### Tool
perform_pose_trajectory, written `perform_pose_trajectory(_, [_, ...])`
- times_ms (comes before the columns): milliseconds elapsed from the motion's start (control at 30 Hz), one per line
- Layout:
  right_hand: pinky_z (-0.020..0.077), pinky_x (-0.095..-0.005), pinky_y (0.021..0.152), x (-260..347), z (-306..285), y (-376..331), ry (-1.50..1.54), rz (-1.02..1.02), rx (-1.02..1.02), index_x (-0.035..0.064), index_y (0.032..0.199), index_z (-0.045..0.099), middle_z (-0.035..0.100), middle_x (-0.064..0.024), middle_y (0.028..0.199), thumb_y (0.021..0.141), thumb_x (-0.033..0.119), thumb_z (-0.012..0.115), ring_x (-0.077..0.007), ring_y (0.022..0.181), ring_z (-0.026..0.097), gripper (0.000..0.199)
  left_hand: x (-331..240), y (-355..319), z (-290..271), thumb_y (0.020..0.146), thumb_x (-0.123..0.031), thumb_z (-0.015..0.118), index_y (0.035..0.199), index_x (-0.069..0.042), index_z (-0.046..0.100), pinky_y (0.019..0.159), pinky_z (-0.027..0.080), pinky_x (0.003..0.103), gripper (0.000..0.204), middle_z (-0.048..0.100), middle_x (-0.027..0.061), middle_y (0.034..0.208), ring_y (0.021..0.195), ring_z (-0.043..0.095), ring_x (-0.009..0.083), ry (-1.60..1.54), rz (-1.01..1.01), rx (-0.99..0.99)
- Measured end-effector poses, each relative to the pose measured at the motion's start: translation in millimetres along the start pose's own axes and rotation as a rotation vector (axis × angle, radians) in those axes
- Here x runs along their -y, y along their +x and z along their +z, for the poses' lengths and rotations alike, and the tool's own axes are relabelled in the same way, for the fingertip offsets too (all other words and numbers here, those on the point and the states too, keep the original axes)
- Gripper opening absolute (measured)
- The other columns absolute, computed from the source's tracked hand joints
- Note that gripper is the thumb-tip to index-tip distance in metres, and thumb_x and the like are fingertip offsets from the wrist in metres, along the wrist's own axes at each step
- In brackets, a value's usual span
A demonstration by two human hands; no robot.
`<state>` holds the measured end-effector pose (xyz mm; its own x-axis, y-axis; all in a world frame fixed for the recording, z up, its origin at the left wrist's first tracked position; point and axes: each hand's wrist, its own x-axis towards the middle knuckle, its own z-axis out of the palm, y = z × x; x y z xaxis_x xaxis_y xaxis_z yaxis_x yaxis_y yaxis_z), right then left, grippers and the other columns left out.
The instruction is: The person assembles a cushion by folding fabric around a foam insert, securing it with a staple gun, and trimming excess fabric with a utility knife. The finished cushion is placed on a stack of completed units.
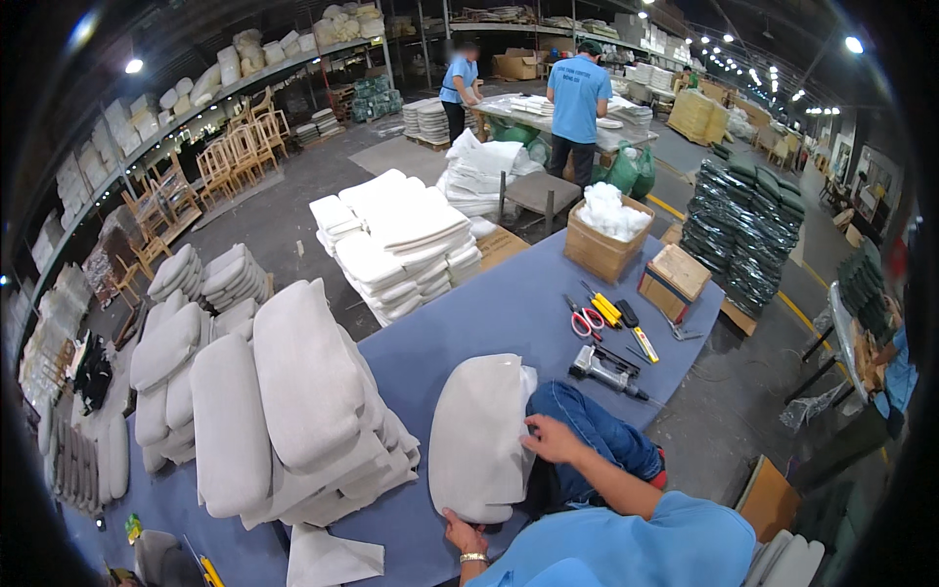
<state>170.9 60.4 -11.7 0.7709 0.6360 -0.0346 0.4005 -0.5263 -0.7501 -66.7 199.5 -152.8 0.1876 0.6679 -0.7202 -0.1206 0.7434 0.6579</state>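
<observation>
Head view shows both hands gripping a grey cushion (479,435) on the blue table (509,303): left hand (462,535) at its bottom edge, right hand (551,439) on its side. Left fingers seem tucked underneath, hidden.

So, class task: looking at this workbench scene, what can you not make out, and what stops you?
Head view only:
- Left hand: its fingers are tucked under the grey cushion.
- Cushion's underside: faces the blue table.
- Cardboard box: white stuffing hides what lies beneath it.
- Tools beside the stapler: too small to name each.
- Right hand: rests on the cushion's edge; grip unclear.
</observation>
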Motion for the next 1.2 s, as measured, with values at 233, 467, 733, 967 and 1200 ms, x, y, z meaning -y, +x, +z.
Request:
perform_pose_trajectory(233, [0.0424,-0.0459,0.111,17,30,37,0.888,0.649,0.314,0.0006,0.158,0.027,0.049,-0.0202,0.151,0.089,0.067,0.068,-0.0308,0.136,0.049,0.104,51,32,-26,0.104,-0.062,0.045,0.124,0.004,0.057,0.062,0.057,0.04,0.07,0.071,0.0181,0.099,0.08,0.07,0.0293,0.021,-0.272,0.339])
perform_pose_trajectory(467, [0.0459,-0.0421,0.106,-27,38,57,0.463,0.481,0.119,0.0048,0.146,0.044,0.058,-0.0231,0.141,0.09,0.039,0.079,-0.0329,0.13,0.057,0.075,39,45,20,0.104,-0.063,0.045,0.123,0.005,0.059,0.067,0.058,0.039,0.072,0.072,0.0193,0.101,0.081,0.071,0.029,0.258,-0.43,0.376])
perform_pose_trajectory(733, [0.0533,-0.0512,0.093,-10,-46,47,0.243,0.286,0.031,0.0061,0.135,0.052,0.071,-0.0276,0.112,0.085,0.05,0.076,-0.0473,0.107,0.068,0.07,7,14,40,0.102,-0.066,0.046,0.114,0.009,0.068,0.082,0.06,0.036,0.079,0.075,0.0211,0.103,0.087,0.074,0.0284,0.912,-0.51,0.671])
perform_pose_trajectory(967, [0.0535,-0.0497,0.093,-30,-62,28,0.234,0.291,-0.109,0.0063,0.136,0.053,0.072,-0.0268,0.113,0.085,0.052,0.074,-0.0444,0.104,0.07,0.071,-222,-119,212,0.095,-0.021,0.073,0.121,-0.008,0.074,0.081,0.055,0.035,0.029,0.077,0.0078,0.102,0.089,0.072,0.0187,1.019,0.956,0.925])
perform_pose_trajectory(1200, [0.0538,-0.0499,0.09,-41,-46,27,0.089,0.262,-0.206,0.0062,0.13,0.058,0.073,-0.0247,0.11,0.081,0.049,0.077,-0.0429,0.102,0.07,0.067,-390,-316,223,0.103,-0.033,0.052,0.117,0.004,0.064,0.091,0.053,0.051,0.041,0.067,0.0267,0.113,0.101,0.065,0.0413,-0.273,2.03,1.404])
